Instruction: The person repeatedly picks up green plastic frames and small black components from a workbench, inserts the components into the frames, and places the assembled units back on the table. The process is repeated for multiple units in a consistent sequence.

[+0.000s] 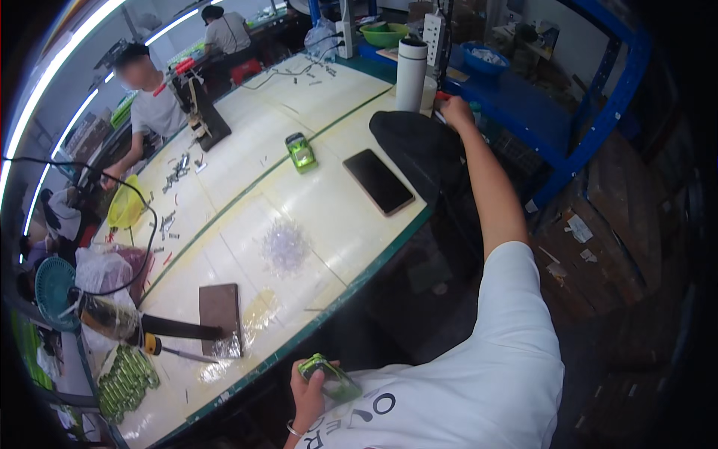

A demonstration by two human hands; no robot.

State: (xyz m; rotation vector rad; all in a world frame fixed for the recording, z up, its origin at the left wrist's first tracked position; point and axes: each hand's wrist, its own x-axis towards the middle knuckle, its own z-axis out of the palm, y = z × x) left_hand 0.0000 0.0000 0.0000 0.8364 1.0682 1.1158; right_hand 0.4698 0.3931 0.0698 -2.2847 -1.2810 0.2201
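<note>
Close to my body, below the table edge, my left hand (pixel 308 395) is closed around a green toy car (pixel 329 376) with a dark window. My right arm stretches to the far right, where my right hand (pixel 458 114) has its fingers curled beside a white tumbler (pixel 411 75). Something red and something pale show at those fingers, too small to name. A second green toy car (pixel 301 155) rests on the table, left of a dark phone (pixel 378 182). Nearer lies a scatter of small clear plastic pieces (pixel 286 247).
A black cloth or bag (pixel 419 142) drapes over the table's right corner by a blue shelf (pixel 516 112). At left are a brown block (pixel 218 307), a black-nozzled tool (pixel 112 318), a screwdriver (pixel 152 344) and many green parts (pixel 127 385). Across the table sits another person (pixel 153 105).
</note>
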